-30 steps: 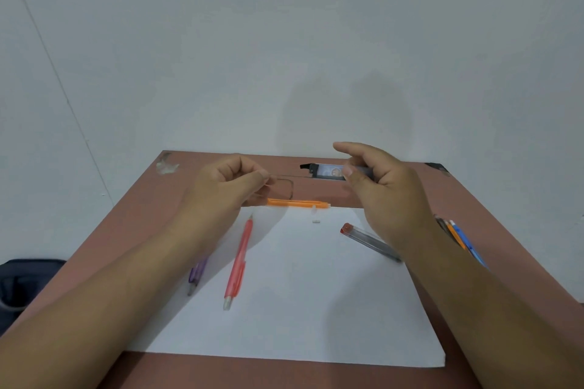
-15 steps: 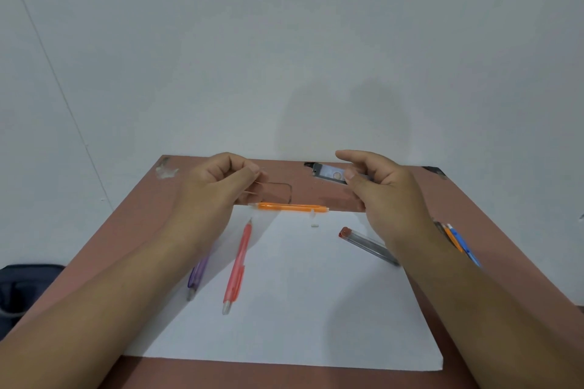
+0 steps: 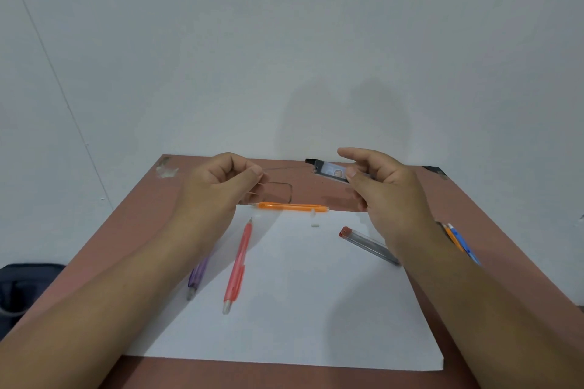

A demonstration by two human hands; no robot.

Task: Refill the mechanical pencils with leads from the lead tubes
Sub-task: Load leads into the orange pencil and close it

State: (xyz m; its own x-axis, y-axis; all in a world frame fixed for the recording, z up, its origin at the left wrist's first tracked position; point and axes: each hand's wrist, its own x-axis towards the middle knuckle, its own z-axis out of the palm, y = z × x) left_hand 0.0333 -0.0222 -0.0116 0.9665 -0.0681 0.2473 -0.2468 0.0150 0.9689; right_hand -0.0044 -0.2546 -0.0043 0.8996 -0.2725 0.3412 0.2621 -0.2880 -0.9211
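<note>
A dark bag is cut off at the left edge, left of the white paper sheet that lies on the brown bench. On the sheet's left margin a purple pencil is half hidden under the left forearm. The left hand hovers above the sheet's far left corner, fingers curled, thumb and forefinger pinching something too thin to make out, perhaps a lead. The red pencil lies on the sheet, the orange pencil along its far edge, with two tiny white bits just beside it. Beyond the far edge, the right hand pinches a clear lead tube with a black cap. A second lead tube, red-capped, lies on the sheet's right part, its end hidden by the right wrist. Right of the sheet, orange and blue pencils peek out behind the forearm.
</note>
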